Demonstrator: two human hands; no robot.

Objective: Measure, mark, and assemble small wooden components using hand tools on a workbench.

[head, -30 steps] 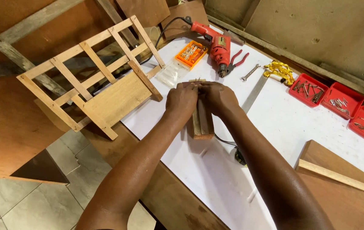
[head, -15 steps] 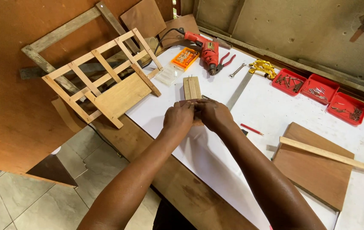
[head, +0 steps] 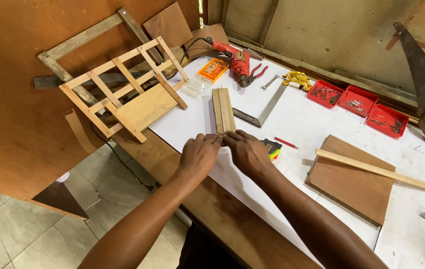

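Observation:
A small bundle of thin wooden strips (head: 222,109) lies flat on the white tabletop (head: 297,124), pointing away from me. My left hand (head: 200,154) and my right hand (head: 247,152) meet at its near end, fingers curled, fingertips pinching and pressing the strip ends. The far ends of the strips lie free. A metal square (head: 265,107) rests just right of the strips.
A slatted wooden frame (head: 123,89) leans at the table's left edge. Behind it are a red drill (head: 237,60), an orange screw box (head: 213,69) and pliers (head: 257,73). Three red trays (head: 354,103), a plywood board (head: 354,179) with a batten (head: 379,171) and a handsaw (head: 421,74) lie right.
The strips went from held upright between my hands to lying flat on the table. My hands have slid back to their near end, and the view has pulled back.

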